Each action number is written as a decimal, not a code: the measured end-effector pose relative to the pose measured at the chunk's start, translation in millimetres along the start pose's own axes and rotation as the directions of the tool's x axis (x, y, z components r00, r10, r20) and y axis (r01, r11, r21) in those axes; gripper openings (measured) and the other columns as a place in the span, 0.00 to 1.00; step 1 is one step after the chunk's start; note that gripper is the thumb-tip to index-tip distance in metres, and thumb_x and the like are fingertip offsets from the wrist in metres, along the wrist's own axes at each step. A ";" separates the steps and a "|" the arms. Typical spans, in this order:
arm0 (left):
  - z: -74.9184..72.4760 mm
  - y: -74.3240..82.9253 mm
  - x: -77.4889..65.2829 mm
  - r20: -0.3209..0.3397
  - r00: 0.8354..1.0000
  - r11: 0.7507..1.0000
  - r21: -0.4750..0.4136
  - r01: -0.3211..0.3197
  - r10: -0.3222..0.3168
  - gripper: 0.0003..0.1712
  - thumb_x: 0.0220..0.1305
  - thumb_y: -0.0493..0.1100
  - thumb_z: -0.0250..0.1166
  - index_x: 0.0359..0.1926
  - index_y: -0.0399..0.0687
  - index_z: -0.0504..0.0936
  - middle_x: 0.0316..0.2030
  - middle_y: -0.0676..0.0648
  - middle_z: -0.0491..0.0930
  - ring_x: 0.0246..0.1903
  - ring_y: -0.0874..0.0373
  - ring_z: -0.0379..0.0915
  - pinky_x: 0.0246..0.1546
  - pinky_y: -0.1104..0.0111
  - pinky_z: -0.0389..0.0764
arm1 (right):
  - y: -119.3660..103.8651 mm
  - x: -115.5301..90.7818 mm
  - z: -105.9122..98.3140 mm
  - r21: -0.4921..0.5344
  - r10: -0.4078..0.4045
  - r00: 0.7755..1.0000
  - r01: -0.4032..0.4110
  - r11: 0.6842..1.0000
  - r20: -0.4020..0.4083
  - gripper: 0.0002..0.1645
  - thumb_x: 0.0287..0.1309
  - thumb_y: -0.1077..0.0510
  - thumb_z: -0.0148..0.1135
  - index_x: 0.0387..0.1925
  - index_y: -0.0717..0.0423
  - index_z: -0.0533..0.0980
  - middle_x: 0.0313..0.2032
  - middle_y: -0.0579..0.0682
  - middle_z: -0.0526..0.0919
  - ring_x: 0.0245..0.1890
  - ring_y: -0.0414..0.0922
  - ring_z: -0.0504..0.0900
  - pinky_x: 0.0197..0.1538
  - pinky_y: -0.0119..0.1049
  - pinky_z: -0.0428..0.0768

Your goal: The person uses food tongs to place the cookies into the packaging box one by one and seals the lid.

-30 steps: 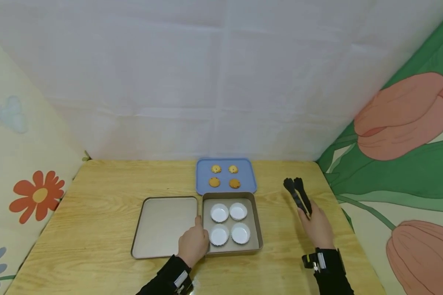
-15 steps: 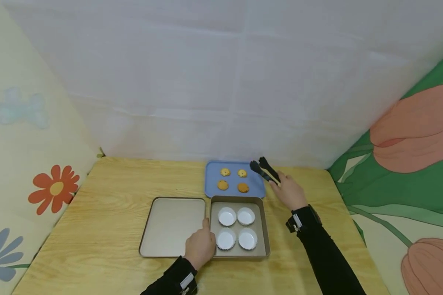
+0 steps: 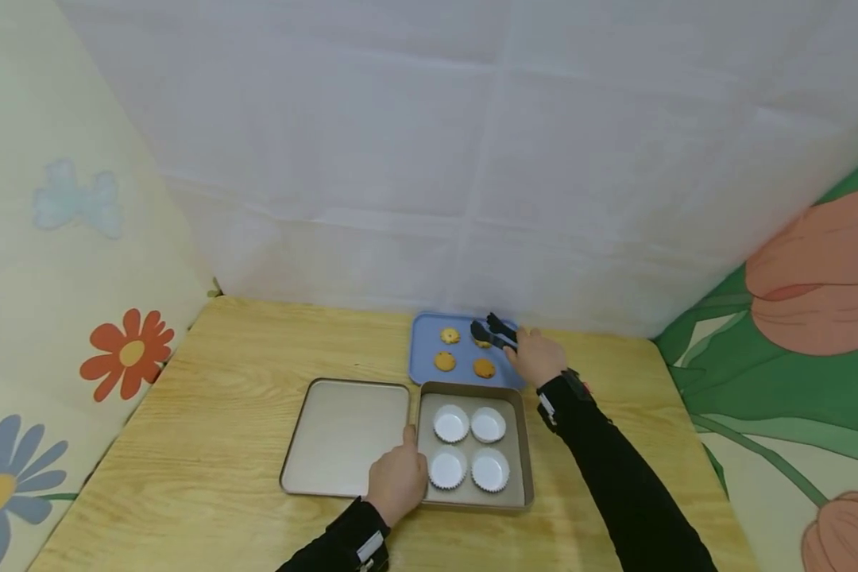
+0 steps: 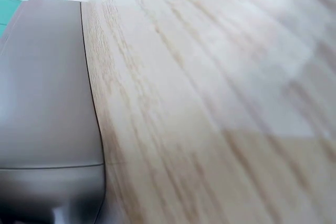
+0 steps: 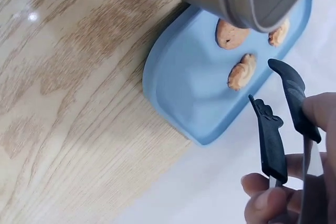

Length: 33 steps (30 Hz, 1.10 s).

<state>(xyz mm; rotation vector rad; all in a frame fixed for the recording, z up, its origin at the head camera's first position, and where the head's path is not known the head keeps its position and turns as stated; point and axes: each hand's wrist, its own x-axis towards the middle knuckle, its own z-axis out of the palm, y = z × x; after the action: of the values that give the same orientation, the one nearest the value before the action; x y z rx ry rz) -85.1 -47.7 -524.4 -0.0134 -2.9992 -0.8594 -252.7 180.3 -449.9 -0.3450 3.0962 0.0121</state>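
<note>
1. the right hand (image 3: 539, 357) grips a pair of black-tipped tongs (image 5: 273, 148); their two ends stand apart, and in the right wrist view no cookie sits between them.
2. the tongs reach over the blue tray (image 3: 425, 349) to its back right cookie (image 5: 242, 72), partly hiding it in the head view. contact cannot be told. the other three cookies lie well apart on the tray.
3. the left hand (image 3: 399, 475) rests at the left wall of a square pan (image 3: 520, 445), one finger straight; whether the others curl round the wall cannot be told.
4. the pan, just in front of the blue tray, holds four white cups (image 3: 450, 423).
5. judging the step as grasping that cookie, it is best to set one end on either side, low and centred, before squeezing.
6. a light, even squeeze seems wise: the cookie may crumble or slip.
7. keeping the wrist high should spare the pan's wall a knock.
</note>
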 end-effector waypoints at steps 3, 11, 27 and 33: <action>-0.5 0.7 0.4 0.009 1.000 1.000 -0.008 0.007 -0.007 0.25 0.58 0.39 0.51 0.55 0.31 0.66 0.11 0.47 0.68 0.09 0.55 0.64 0.09 0.63 0.60 | -1.3 2.7 3.7 -0.038 0.005 1.000 -0.005 0.999 0.006 0.33 0.62 0.43 0.49 0.58 0.64 0.67 0.47 0.66 0.73 0.28 0.55 0.77 0.29 0.47 0.74; 0.9 0.4 0.2 0.000 1.000 1.000 -0.003 0.009 -0.009 0.24 0.57 0.39 0.51 0.54 0.31 0.67 0.11 0.47 0.69 0.09 0.54 0.64 0.09 0.63 0.60 | -2.7 3.8 6.0 -0.103 0.013 0.999 -0.008 0.995 0.044 0.33 0.62 0.43 0.49 0.59 0.64 0.66 0.47 0.65 0.73 0.29 0.54 0.77 0.28 0.46 0.74; 1.5 -0.5 1.6 -0.007 1.000 1.000 0.006 0.000 0.000 0.24 0.58 0.39 0.52 0.55 0.31 0.66 0.12 0.47 0.69 0.10 0.54 0.64 0.09 0.62 0.61 | -3.3 8.5 0.3 0.005 0.022 0.995 -0.022 1.000 0.101 0.18 0.60 0.47 0.54 0.31 0.59 0.73 0.19 0.52 0.72 0.17 0.47 0.72 0.22 0.41 0.68; 0.1 0.1 0.8 0.002 1.000 1.000 0.007 0.011 -0.011 0.25 0.58 0.40 0.52 0.55 0.32 0.66 0.12 0.46 0.70 0.10 0.53 0.65 0.10 0.61 0.61 | -2.6 5.2 -3.7 0.040 0.015 0.994 -0.020 0.999 0.105 0.17 0.59 0.48 0.55 0.27 0.58 0.72 0.18 0.52 0.71 0.17 0.47 0.71 0.21 0.40 0.66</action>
<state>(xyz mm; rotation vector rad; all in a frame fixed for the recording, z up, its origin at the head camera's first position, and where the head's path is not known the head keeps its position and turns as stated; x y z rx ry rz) -85.9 -47.6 -524.4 0.0020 -3.0065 -0.8509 -257.3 176.6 -446.4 -0.3055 2.9909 -0.0324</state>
